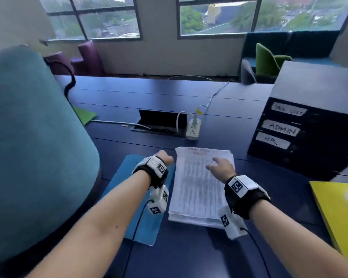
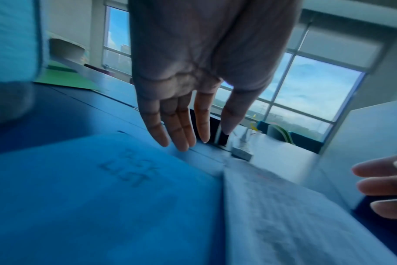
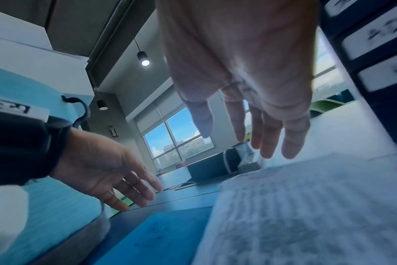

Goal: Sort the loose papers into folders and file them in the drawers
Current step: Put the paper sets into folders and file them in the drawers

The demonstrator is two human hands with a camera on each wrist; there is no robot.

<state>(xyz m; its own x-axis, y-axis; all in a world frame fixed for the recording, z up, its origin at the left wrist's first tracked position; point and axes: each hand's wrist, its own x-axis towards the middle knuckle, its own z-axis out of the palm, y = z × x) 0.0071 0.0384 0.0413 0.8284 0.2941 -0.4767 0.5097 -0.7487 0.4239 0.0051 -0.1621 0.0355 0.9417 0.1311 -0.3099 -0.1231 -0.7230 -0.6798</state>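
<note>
Papers (image 1: 199,187) lie in a stack on the dark blue table (image 1: 239,247) by big windows, just beside a blue folder (image 1: 121,177) on their left. The left hand (image 1: 166,158) is above the folder and the right hand (image 1: 221,167) above the papers, both holding nothing. A black drawer box (image 1: 309,141) with labels stands to the right. From the left wrist, the left hand's fingers (image 2: 179,129) are straight over the folder (image 2: 91,197). From the right wrist, the right hand's fingers (image 3: 267,134) spread loosely over the papers (image 3: 306,206), and I cannot tell if they touch.
</note>
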